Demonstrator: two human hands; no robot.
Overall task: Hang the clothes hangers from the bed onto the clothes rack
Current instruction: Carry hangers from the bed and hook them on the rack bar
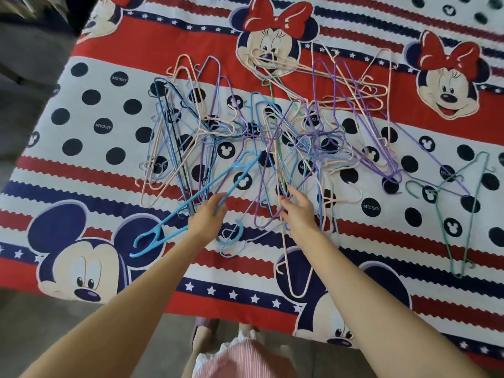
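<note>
Arms outstretched: left hand (208,214) grip closed on blue hanger (191,203), right hand (296,211) open.

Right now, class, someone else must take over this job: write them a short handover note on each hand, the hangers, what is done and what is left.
Left hand: fingers around the bar of the thick light-blue plastic hanger.
Right hand: reaching into the tangled pile of thin coloured wire hangers; grip unclear.
A teal wire hanger lies apart on the right of the cartoon-print bedspread.
Done: nothing visibly hung; no rack in view.
Left: untangle and hang every hanger.
</note>
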